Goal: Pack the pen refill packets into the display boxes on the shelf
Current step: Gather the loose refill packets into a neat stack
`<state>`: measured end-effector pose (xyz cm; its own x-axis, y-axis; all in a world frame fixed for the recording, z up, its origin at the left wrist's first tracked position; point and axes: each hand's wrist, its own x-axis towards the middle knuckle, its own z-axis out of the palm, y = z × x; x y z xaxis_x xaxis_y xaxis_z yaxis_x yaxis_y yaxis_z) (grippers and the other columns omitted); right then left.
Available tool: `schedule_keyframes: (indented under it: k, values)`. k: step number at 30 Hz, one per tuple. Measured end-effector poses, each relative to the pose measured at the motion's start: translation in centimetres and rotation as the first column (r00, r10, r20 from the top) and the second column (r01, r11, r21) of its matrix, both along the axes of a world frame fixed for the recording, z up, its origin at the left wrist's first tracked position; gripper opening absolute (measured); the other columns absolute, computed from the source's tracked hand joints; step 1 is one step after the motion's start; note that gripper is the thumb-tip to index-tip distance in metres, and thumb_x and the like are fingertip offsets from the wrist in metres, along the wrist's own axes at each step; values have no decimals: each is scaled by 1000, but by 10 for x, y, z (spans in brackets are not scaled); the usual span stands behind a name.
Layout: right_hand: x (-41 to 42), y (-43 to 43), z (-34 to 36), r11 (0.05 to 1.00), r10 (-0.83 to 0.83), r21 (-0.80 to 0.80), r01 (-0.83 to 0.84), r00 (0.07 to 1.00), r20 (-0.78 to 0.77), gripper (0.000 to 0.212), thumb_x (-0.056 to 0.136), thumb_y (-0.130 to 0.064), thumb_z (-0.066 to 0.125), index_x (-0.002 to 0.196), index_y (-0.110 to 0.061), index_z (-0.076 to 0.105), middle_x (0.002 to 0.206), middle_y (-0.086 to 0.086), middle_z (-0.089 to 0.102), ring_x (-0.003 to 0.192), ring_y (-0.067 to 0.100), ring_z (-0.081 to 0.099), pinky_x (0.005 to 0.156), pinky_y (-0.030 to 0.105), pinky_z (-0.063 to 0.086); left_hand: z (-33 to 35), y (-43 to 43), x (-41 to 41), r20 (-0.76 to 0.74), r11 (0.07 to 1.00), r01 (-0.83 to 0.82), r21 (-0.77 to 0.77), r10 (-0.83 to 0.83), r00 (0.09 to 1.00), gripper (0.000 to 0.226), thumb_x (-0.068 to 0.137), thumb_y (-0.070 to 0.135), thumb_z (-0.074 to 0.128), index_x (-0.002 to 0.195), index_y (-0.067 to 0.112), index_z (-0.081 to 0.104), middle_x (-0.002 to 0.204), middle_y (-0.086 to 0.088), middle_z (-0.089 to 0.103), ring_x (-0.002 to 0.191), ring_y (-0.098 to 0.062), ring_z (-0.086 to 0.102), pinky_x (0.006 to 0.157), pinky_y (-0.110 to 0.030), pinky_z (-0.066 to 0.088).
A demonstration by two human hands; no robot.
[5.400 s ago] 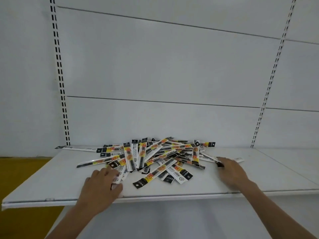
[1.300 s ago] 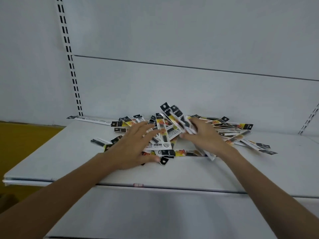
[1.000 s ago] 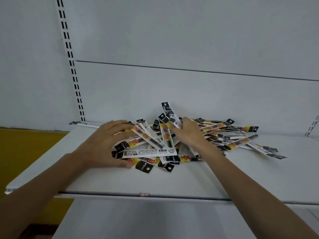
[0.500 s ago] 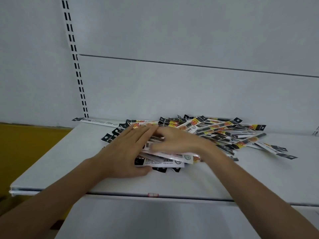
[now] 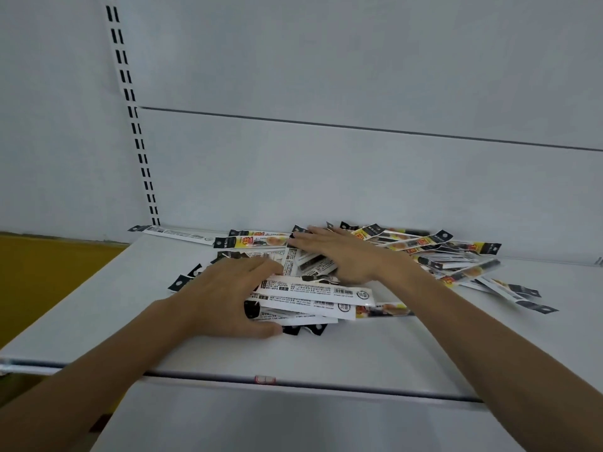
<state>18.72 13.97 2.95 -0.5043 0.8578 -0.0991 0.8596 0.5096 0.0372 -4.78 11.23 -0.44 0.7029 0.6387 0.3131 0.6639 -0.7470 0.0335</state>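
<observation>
My left hand (image 5: 225,298) clasps the left ends of several packets (image 5: 313,292). My right hand (image 5: 342,256) lies flat, fingers straight, on the pile. Around it the shelf (image 5: 375,353) is bare to the front edge and either side.

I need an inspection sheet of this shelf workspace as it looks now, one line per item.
Surface: white shelf, flat.
Job's things: pen refill packets in a loose pile near the back; display boxes not in view.
Clutter: nothing seen.
Grips: left hand grips a bundle of packets; right hand lies flat on the pile, fingers straight.
Cables: nothing seen.
Surroundings: white back panel, slotted upright at left, yellow area beyond the shelf's left side.
</observation>
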Motion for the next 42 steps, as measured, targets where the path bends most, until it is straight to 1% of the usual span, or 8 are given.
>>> schedule_keyframes:
  k: [3,8,14,18,25,31,37,42]
  values:
    - [-8,8,-1,995,94,-21,-93,994,64,90,84,0,56,146,-38,3,156,-15,4,145,12,-6,117,44,-3,-4,-4,-2,30,985,27,172,-32,999,67,64,72,45,112,25,45,100,4,65,89,-17,62,81,-26,46]
    - [-15,21,1,988,148,17,-151,984,100,68,87,-11,55,143,-38,27,142,-5,37,133,17,27,111,41,20,-7,-3,-3,37,989,30,145,-36,999,64,66,71,50,112,26,47,99,7,63,88,-13,55,76,-23,38]
    - [-9,37,-10,985,106,148,-85,984,-140,38,84,-29,63,122,-32,58,110,1,53,104,18,44,83,34,38,-5,-6,-5,23,982,34,187,-39,999,66,69,71,51,113,23,51,104,7,61,94,-13,54,78,-23,34]
    - [-11,42,-15,963,86,267,-49,988,-129,35,88,-29,55,122,-27,57,120,1,48,112,18,42,84,33,34,-3,-9,-3,37,966,36,255,-47,998,66,71,71,47,111,19,58,105,6,63,97,-16,56,81,-25,34]
    - [-20,42,-12,921,-71,367,129,983,-166,35,87,-17,49,122,-19,49,152,9,18,137,28,19,103,47,29,-4,-14,-3,55,925,27,378,-51,997,60,71,64,50,111,19,54,108,3,63,98,-20,56,82,-39,44]
    - [-21,50,-2,894,-148,376,243,953,-262,31,89,-15,50,120,-16,45,123,8,50,111,27,44,90,41,35,-3,-15,-2,65,919,94,382,-128,990,54,74,56,52,115,22,53,117,6,61,109,-17,50,89,-35,37]
    - [-20,52,12,852,-150,392,347,879,-452,25,91,-7,48,116,-5,46,104,14,54,94,29,49,73,34,35,-2,-16,-1,19,970,62,237,-69,997,58,71,54,50,118,21,51,108,7,65,95,-14,59,82,-31,44]
    - [-47,37,32,944,-9,297,142,913,-408,21,96,-14,43,115,-6,47,97,8,54,81,19,47,66,31,37,-1,-11,5,32,947,92,307,-107,994,61,71,54,53,119,17,54,125,-5,55,117,-22,45,95,-38,41]
